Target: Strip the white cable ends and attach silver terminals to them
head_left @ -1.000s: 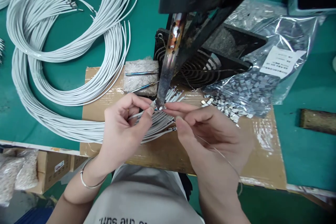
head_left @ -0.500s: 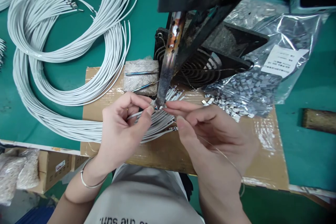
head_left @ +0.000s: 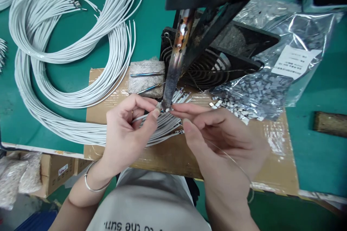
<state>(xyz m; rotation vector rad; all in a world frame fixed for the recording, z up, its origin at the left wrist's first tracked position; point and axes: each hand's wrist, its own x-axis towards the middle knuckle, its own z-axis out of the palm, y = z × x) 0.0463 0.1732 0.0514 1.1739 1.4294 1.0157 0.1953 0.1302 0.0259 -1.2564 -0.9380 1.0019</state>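
My left hand (head_left: 126,130) pinches the end of a white cable (head_left: 139,118) between thumb and index finger. Just past those fingertips, the dark tip of a soldering iron (head_left: 176,61) comes down from above onto a small metal piece at the cable's end. My right hand (head_left: 222,140) is closed on a thin solder wire (head_left: 230,158), which trails back across the palm. Its index and middle fingertips reach close to the iron tip, from the right. Exactly what touches what at the tip is too small to tell. Under both hands lies a bundle of white cables (head_left: 165,127).
Coiled white cables (head_left: 67,56) cover the back left. A wrapped block (head_left: 148,70) with two metal rods stands left of the iron, a black fan (head_left: 208,66) behind it. Small metal clips (head_left: 238,110) spill from a plastic bag (head_left: 295,61) onto the cardboard (head_left: 260,158).
The hands, cable and solder wire keep almost the same places at the iron tip. The whole view has shifted very slightly.
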